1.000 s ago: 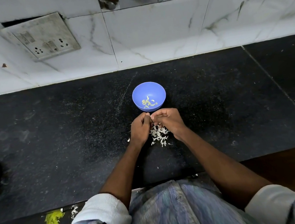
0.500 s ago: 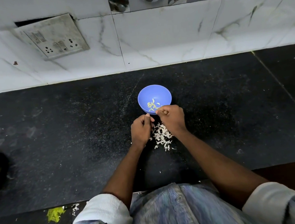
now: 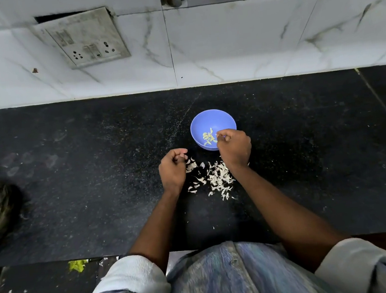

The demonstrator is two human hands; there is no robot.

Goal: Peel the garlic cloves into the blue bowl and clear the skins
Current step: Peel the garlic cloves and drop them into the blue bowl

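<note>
Peeled cloves (image 3: 209, 137) in blue bowl (image 3: 200, 123)

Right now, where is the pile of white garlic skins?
In the head view, the white garlic skins lie on the black stone counter, between the wrists, just nearer than the blue bowl.

You are wearing a loose shirt (image 3: 227, 278) streaked in washed-out blue, grey and purple, with a seam running down the front. Its sleeves are rolled up above your elbows, the left cuff (image 3: 132, 278) showing a pale, whitish lining and the right cuff (image 3: 347, 261) a greyish one. Both forearms are showing bare below them.
</note>
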